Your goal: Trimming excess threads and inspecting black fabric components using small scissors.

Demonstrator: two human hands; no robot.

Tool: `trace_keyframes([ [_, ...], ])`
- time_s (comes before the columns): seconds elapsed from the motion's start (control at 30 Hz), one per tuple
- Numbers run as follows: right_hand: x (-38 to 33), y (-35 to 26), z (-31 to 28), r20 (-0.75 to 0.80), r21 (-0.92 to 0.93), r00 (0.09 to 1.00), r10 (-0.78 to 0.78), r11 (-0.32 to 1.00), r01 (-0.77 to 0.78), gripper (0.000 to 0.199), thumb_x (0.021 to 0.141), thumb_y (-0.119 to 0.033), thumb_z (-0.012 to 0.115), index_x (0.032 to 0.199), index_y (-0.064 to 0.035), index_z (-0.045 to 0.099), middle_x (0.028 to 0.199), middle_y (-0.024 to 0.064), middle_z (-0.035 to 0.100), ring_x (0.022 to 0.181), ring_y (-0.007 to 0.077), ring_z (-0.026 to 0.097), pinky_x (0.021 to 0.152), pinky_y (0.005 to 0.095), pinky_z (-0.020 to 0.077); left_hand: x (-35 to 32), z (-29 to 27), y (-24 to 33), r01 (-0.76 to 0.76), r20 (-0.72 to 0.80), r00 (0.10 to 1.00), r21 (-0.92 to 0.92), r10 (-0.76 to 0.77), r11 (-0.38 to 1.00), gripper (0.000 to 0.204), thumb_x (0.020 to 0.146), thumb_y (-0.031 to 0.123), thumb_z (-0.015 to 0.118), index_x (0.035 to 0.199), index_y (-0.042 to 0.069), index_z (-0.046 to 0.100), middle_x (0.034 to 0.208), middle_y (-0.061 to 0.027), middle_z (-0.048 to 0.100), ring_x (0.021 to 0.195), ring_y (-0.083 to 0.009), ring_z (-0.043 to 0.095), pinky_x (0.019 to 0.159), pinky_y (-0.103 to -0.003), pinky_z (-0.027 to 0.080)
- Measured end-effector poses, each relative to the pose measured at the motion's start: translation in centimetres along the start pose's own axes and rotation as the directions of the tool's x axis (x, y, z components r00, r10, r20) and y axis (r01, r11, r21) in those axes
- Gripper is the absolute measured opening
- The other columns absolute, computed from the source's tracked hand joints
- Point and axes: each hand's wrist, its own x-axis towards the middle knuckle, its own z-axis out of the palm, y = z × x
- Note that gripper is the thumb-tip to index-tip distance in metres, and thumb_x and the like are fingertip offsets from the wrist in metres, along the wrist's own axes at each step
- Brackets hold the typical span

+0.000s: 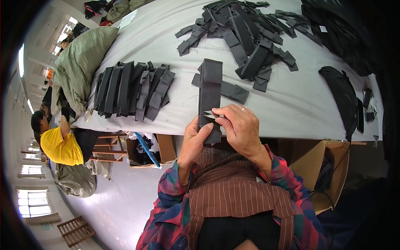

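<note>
My left hand (pixel 195 139) grips the lower end of a long dark grey fabric strip (pixel 209 89) that stands upright from the table's near edge. My right hand (pixel 240 127) holds small metal snips (pixel 209 114), their pointed blades touching the strip's middle. Behind the strip another dark strip (pixel 230 90) lies flat on the table. To the left lies a neat row of dark strips (pixel 132 89). A loose heap of dark strips (pixel 246 35) covers the far middle of the table.
The grey table (pixel 291 104) also carries a black curved piece (pixel 343 98) at right and a green sack (pixel 79 62) at left. Cardboard boxes (pixel 160 148) stand beneath. A person in a yellow shirt (pixel 60 146) sits at far left, near a wooden stool (pixel 106 150).
</note>
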Motion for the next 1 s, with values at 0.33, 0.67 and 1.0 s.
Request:
trace_keyframes([
  [0.33,0.2,0.3,-1.1,0.041,-0.098,0.996,-0.085,0.991,0.089,0.015,0.078,-0.012,0.068,0.092,-0.0090,0.065,0.074,0.0034,0.060,0.068,0.0213,0.056,0.063,0.0319,0.0411,-0.4,1.0,0.6,0.016,0.078,0.997,0.136,-0.027,0.991,0.030,0.083,0.002,0.057,0.112,-0.001,0.051,0.084,-0.0036,0.059,0.065,-0.0080,0.054,0.053,-0.021,0.044],
  [0.67,0.2,0.8,-2.4,0.202,0.496,0.901,0.383,0.753,-0.432,0.022,0.082,-0.018,0.071,0.099,-0.0059,0.064,0.072,0.0005,0.060,0.064,0.0071,0.049,0.060,0.0219,0.0418,0.1,0.0,1.6,-0.001,0.076,0.997,-0.225,0.019,0.974,0.041,0.076,-0.002,0.059,0.115,-0.001,0.047,0.098,-0.0115,0.056,0.065,-0.0151,0.054,0.050,-0.025,0.042],
  [1.0,0.4,0.9,-3.1,0.548,0.425,0.797,0.253,0.737,-0.526,0.013,0.081,-0.008,0.068,0.076,0.0011,0.060,0.063,-0.0001,0.057,0.060,0.0054,0.046,0.055,0.0232,0.0389,0.0,-2.3,2.7,0.018,-0.002,1.000,-0.151,-0.019,0.988,0.033,0.079,-0.003,0.055,0.111,-0.001,0.050,0.091,-0.0094,0.057,0.059,-0.0127,0.051,0.048,-0.023,0.040],
])
